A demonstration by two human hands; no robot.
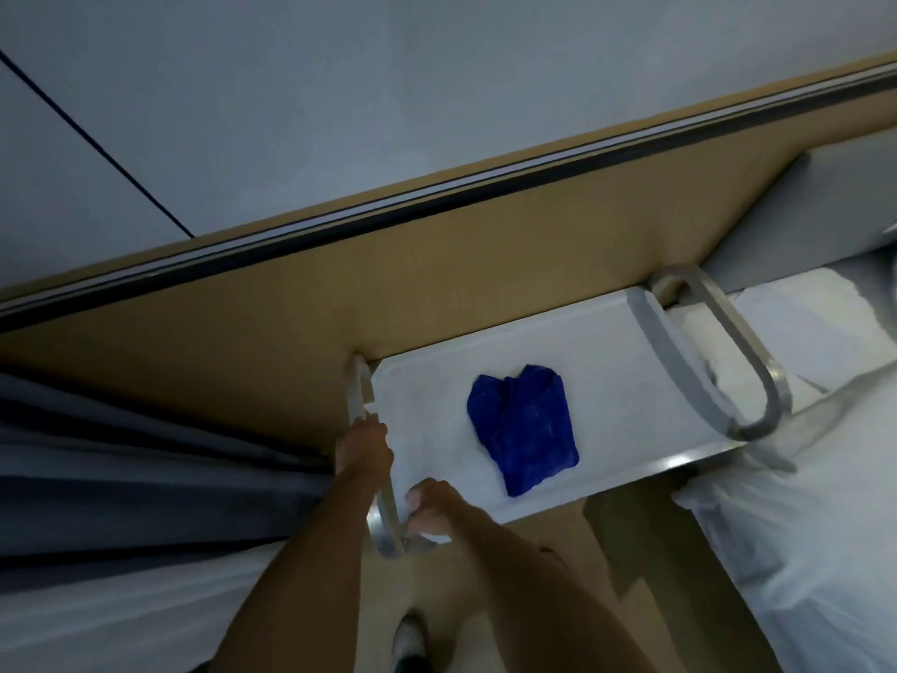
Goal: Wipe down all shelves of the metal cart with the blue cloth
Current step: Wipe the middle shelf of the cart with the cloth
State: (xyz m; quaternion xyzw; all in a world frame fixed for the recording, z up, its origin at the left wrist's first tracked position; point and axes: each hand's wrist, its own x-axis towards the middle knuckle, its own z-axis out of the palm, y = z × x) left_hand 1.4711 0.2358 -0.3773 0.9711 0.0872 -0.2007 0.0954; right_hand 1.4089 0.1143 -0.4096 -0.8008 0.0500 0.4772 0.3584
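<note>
The blue cloth [524,432] lies crumpled mid-top shelf [631,361] of the metal cart, long axis running away from the person. Both hands grip the cart's near handle [386,524]: left hand [364,449] farther, right hand [429,507] nearer the cloth.

Grey wall [340,89], tan panel [291,303], white bedding [801,551]

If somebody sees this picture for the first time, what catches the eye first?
The crumpled blue cloth lying loose in the middle of the cart's pale top shelf. Next, the left hand and right hand, both closed on the metal handle at the cart's left end.
</note>
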